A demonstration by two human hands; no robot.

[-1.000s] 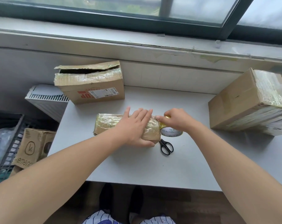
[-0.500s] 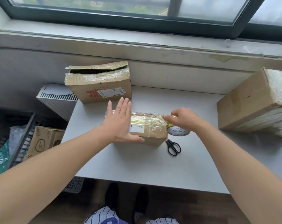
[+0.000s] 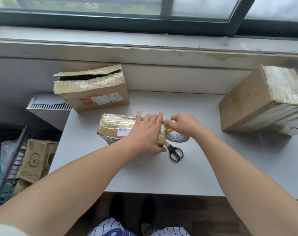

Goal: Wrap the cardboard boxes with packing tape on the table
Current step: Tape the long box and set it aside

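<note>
White table [image 3: 204, 167] under a window sill carries the work. Near its middle lies the small box [image 3: 116, 126], its long side toward the person. The left hand [image 3: 146, 133] lies flat over the box's right end, fingers straight and thumb down the near face, likely pinning the box and smoothing tape. The right hand [image 3: 184, 125] curls round the roll [image 3: 177, 137], held just beside that end, probably to keep the yellowish strip taut. The small box is brown cardboard, already glossy and wrinkled with tape, with a white label on its near face. Scissors [image 3: 174, 152] lie just in front of the roll, handy for cutting. An open box [image 3: 93, 92] and a big box [image 3: 257, 106] stand well apart at the back.
</note>
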